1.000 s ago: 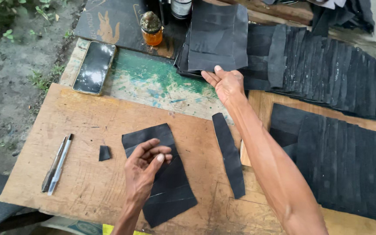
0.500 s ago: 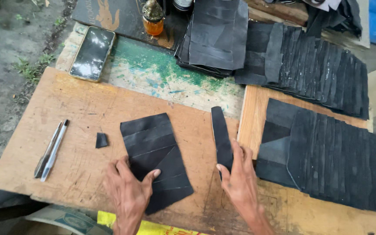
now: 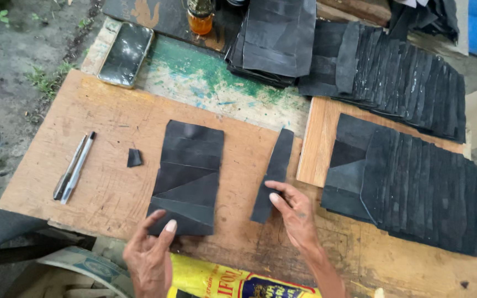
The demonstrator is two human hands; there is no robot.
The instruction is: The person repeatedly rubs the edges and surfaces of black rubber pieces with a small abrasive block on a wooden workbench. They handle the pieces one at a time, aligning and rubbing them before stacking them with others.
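Seen from above: a worn wooden surface (image 3: 111,121) strewn with black sheet pieces. At 6 o'clock, left hand (image 3: 149,256), fingers spread and loosely open, gripping nothing, thumb and fingertips touching the near edge of a black patchwork panel (image 3: 190,175) lying flat at centre. Just to its right, at about 5 o'clock, right hand (image 3: 296,214), also open and holding nothing, fingertips pressed on the lower end of a narrow black strip (image 3: 273,174) lying flat and running up toward 12 o'clock, its top end beside a lighter wooden board (image 3: 318,140). On that board, out at 3 o'clock, a fanned row of overlapping black pieces (image 3: 415,187); a second fanned row (image 3: 404,77) at 1 o'clock, and a squared stack of black panels (image 3: 276,38) at 12 o'clock. At 9 o'clock, two pens (image 3: 74,167) side by side, with a small black scrap (image 3: 134,158) between them and the panel. At 11 o'clock, a dark phone (image 3: 126,46) lying face up; near it, toward 12 o'clock, a small bottle of amber liquid (image 3: 200,21). At the bottom edge, a yellow printed bag (image 3: 216,278).
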